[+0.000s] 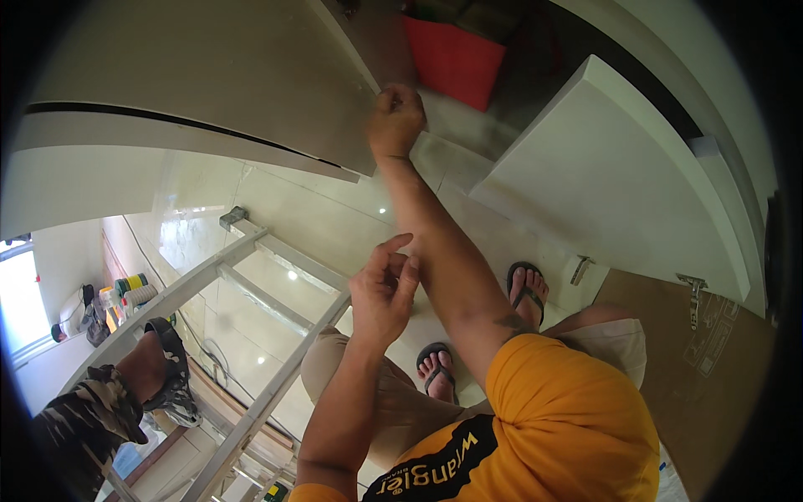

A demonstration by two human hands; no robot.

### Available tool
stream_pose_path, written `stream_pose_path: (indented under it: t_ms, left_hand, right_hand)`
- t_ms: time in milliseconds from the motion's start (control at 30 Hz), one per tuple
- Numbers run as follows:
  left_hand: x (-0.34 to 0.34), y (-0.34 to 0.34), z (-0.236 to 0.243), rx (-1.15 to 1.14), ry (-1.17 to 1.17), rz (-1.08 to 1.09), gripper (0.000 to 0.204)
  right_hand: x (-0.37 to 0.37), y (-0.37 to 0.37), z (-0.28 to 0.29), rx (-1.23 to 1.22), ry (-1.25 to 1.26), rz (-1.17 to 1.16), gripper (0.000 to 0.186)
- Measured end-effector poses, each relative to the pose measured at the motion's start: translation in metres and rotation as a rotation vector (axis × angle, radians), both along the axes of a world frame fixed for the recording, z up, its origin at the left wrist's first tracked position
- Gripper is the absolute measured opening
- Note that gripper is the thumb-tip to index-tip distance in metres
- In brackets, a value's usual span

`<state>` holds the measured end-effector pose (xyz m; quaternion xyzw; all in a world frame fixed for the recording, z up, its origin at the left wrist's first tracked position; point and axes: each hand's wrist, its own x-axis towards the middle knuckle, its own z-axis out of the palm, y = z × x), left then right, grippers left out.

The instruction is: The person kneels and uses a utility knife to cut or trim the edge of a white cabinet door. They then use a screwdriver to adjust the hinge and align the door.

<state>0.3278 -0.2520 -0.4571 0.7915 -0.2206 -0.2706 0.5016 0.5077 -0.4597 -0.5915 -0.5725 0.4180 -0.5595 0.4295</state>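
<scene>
My right hand (pixel 396 124) reaches far forward, its fingers curled in at the lower corner edge of a grey-brown cabinet panel (pixel 226 67). Whatever those fingers hold, if anything, is hidden and slightly blurred. Lower down, beside my right forearm, my left hand (pixel 383 294) hovers with the palm partly turned up. Its index finger and thumb are bent but apart, and I see nothing between them. Past the right hand, a flat red item (pixel 456 60) lies in the dark cabinet interior.
A white door panel (pixel 627 176) with metal hinges (pixel 691 293) stands at the right, beside brown cardboard (pixel 661 351). An aluminium ladder (pixel 251 410) rises at left, with another person's sandalled foot (pixel 171 372) by it. Bottles (pixel 130 289) and a cable (pixel 209 356) are farther left.
</scene>
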Motion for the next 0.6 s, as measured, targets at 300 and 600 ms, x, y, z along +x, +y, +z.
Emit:
stream_pose_path:
  t_ms: [300, 600]
  left_hand:
    - [-0.002, -0.003, 0.0, 0.052, -0.056, -0.054, 0.031]
    - [0.0, -0.002, -0.005, -0.007, -0.034, -0.001, 0.03]
  right_hand:
    - [-0.002, 0.012, 0.0, 0.098, -0.139, 0.261, 0.019]
    - [0.013, 0.011, 0.011, -0.166, 0.107, 0.029, 0.006]
